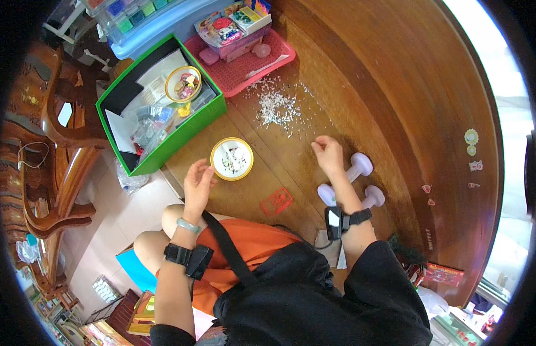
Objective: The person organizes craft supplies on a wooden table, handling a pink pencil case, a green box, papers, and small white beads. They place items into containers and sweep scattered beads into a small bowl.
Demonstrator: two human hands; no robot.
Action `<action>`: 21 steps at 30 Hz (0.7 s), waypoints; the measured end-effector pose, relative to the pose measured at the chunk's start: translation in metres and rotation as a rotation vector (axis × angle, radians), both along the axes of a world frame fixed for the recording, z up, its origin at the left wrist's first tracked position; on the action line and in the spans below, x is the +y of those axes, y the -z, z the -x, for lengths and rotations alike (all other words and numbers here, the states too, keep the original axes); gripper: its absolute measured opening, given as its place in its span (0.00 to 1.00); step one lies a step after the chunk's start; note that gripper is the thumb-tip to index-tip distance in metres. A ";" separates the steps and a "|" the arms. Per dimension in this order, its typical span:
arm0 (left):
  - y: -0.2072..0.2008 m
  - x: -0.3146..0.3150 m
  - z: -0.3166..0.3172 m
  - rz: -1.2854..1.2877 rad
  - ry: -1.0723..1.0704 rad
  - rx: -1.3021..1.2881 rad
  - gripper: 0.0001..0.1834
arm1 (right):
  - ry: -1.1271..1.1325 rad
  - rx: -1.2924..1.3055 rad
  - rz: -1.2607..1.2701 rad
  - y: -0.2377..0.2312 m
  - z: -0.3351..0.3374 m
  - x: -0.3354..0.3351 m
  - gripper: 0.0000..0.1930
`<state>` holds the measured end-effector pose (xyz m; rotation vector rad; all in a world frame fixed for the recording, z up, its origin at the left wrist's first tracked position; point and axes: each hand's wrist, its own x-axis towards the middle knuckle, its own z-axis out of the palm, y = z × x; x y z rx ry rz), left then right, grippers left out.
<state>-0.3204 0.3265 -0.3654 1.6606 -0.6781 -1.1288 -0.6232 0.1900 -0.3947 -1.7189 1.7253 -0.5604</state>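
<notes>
My left hand is beside the left rim of a small round bowl, its fingers loosely bent and apart, with nothing visible in them. The bowl is white with a yellow rim and has small dark and white bits inside. To the right, my right hand hovers over the table with thumb and fingers pressed together; whatever may be between them is too small to make out. Beyond it lies a loose spread of tiny white beads or bits on the brown wooden table.
A green box at left holds bags and a second yellow-rimmed bowl. Behind stands a pink tray with a container. Lilac dumbbells lie by my right forearm. A red card-like outline is near my lap.
</notes>
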 end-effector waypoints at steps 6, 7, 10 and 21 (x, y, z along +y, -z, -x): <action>0.011 -0.027 0.018 -0.043 0.109 -0.046 0.21 | 0.159 -0.052 0.143 0.039 -0.022 -0.022 0.17; 0.016 -0.027 0.018 -0.035 0.118 -0.061 0.21 | 0.137 -0.076 0.139 0.041 -0.027 -0.025 0.17; 0.013 -0.029 0.022 -0.078 0.152 -0.135 0.20 | 0.073 -0.137 0.103 0.039 -0.037 -0.032 0.17; 0.001 -0.048 0.029 -0.112 0.154 -0.099 0.21 | -0.459 0.349 0.335 0.005 -0.109 -0.079 0.50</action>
